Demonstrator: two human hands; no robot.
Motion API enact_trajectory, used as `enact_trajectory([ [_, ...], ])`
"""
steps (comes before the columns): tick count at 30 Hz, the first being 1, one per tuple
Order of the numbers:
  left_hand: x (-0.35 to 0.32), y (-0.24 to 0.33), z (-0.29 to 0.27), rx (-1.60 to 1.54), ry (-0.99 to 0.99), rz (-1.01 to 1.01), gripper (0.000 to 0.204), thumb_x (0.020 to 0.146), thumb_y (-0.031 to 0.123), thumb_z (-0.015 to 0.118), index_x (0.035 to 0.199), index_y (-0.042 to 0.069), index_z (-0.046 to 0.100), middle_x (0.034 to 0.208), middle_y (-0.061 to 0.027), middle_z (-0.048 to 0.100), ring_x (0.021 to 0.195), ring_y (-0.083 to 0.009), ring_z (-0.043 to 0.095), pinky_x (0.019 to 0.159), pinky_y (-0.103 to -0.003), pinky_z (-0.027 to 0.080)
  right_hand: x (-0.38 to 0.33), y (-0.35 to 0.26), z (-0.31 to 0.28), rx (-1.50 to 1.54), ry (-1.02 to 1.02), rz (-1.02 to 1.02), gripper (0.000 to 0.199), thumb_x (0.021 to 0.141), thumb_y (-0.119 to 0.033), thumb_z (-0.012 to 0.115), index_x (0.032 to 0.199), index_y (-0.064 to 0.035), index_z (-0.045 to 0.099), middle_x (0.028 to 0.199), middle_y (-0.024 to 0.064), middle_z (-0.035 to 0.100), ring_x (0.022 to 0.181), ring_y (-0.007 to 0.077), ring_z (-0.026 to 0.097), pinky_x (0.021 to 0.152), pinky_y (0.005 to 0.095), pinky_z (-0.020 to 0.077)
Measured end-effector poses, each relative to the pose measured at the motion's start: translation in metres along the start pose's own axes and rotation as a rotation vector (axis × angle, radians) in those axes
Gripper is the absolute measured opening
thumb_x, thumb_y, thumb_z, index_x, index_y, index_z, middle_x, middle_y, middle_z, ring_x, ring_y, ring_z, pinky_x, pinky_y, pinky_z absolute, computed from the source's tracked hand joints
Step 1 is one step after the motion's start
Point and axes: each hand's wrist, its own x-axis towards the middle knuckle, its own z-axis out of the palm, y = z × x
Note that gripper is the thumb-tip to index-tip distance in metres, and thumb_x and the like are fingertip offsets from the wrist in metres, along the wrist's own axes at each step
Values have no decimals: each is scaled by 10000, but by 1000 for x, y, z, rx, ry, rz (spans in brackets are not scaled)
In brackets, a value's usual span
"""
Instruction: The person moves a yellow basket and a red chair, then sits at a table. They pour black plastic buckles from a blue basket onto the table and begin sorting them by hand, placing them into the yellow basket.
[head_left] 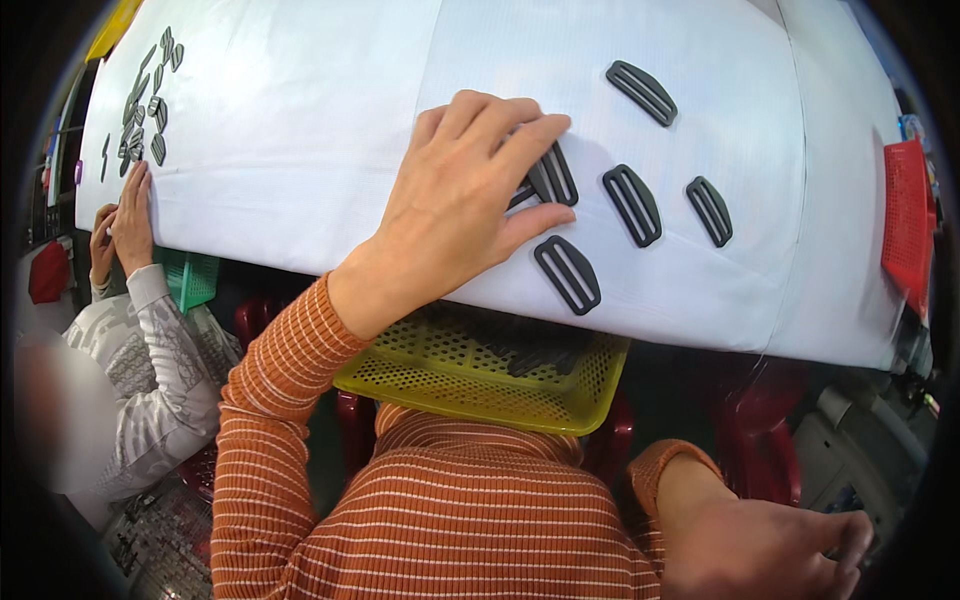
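My left hand (462, 190) lies flat on the white table (300, 120), fingers spread over a dark plastic slide buckle (548, 176) that is partly hidden under it. A second buckle (567, 274) lies just below my thumb. Three more of these buckles (632, 205) (709, 211) (641, 92) lie to the right on the white surface. My right hand (770, 550) hangs low at the bottom right, off the table, fingers curled; what it holds cannot be seen. A yellow perforated basket (470, 385) holding dark buckles sits on my lap under the table edge.
At the far left another person's hands (125, 220) rest at the table edge near a heap of several dark buckles (145, 105). A green basket (190, 280) sits below them. A red basket (908, 225) stands at the right edge. Red plastic stools (760, 440) stand beneath.
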Motion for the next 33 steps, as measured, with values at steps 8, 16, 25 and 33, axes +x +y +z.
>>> enact_trajectory([
  [8, 2, -11, 3, -122, -46, 35, 765, 708, 292, 833, 1394, 132, 534, 1273, -42, 642, 1160, -281, 527, 972, -415, 410, -68, 65, 2, -332, -513, 344, 374, 1001, -304, 511, 1177, 8, 617, 1141, 181, 608, 1016, 324, 592, 877, 505, 479],
  [16, 4, -15, 7, -151, -35, -10, 809, 677, 273, 839, 1410, 142, 521, 1223, 24, 681, 1169, -251, 533, 980, -397, 413, -90, 97, 35, -727, -1009, 368, 334, 868, -301, 681, 1167, -156, 722, 1036, 8, 579, 1007, 225, 528, 1014, 475, 350],
  [25, 4, -11, 5, -128, -4, -44, 773, 691, 280, 825, 1391, 132, 533, 1190, 41, 700, 1168, -222, 550, 973, -383, 423, -79, 94, 25, -755, -1109, 305, 293, 878, -245, 657, 1157, -190, 731, 1074, 12, 577, 1064, 224, 540, 1105, 577, 262],
  [33, 3, -11, 6, -78, -31, -52, 738, 694, 267, 820, 1366, 130, 546, 1193, 41, 696, 1164, -208, 556, 960, -379, 428, -85, 97, 23, -736, -1112, 309, 252, 873, -287, 674, 1111, -243, 747, 1124, -7, 570, 1181, 204, 532, 1121, 665, 160],
])
